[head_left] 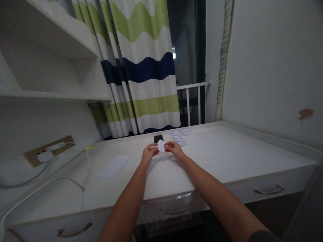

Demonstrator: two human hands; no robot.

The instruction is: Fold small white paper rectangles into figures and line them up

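Both my hands are stretched out over the white desk (227, 158) and meet on one small folded white paper (160, 146). My left hand (148, 154) pinches its left edge with closed fingers. My right hand (174, 149) pinches its right edge the same way. The paper is held just above the desk top. Just behind my right hand lie several more small folded white papers (180, 136) in a loose cluster. A dark phone (158, 138) lies flat right behind the held paper.
A white sheet (114, 166) lies flat to the left. A charger and white cables (51, 149) sit at the wall socket on the left. Shelves hang above left, a striped curtain (143, 67) at the back. Drawer handles (268, 190) line the desk front.
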